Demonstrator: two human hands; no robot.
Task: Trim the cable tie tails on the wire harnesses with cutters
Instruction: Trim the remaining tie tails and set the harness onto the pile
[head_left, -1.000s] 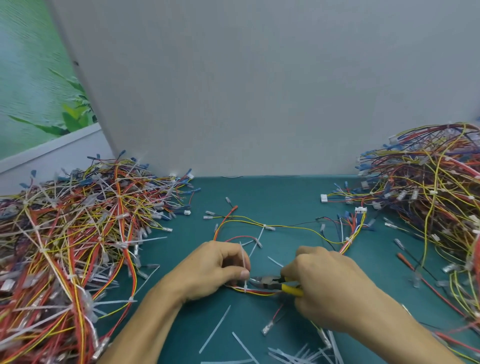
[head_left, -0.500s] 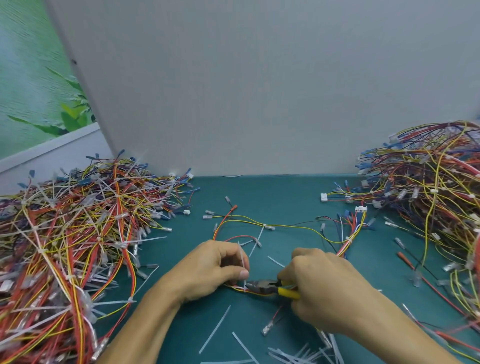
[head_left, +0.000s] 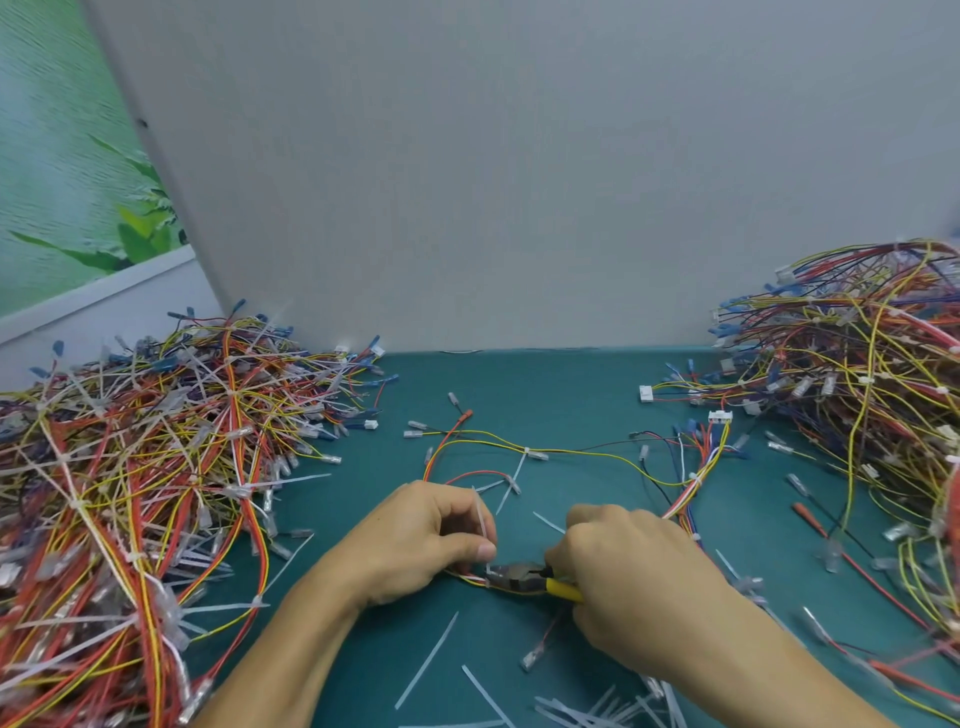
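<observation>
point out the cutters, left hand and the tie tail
cutters (head_left: 519, 578): head view, dark metal head
left hand (head_left: 415, 540): head view, back of hand
tie tail (head_left: 482, 519): head view, strip between the fingers

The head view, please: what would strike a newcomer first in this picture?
Two tangled heaps of coloured wire harnesses flank the green table: the left heap, bristling with white tie tails, and the right heap. Between them, the left hand holds a harness while the right hand grips yellow-handled cutters at a cable tie tail. Cut-off tails litter the near edge.
</observation>
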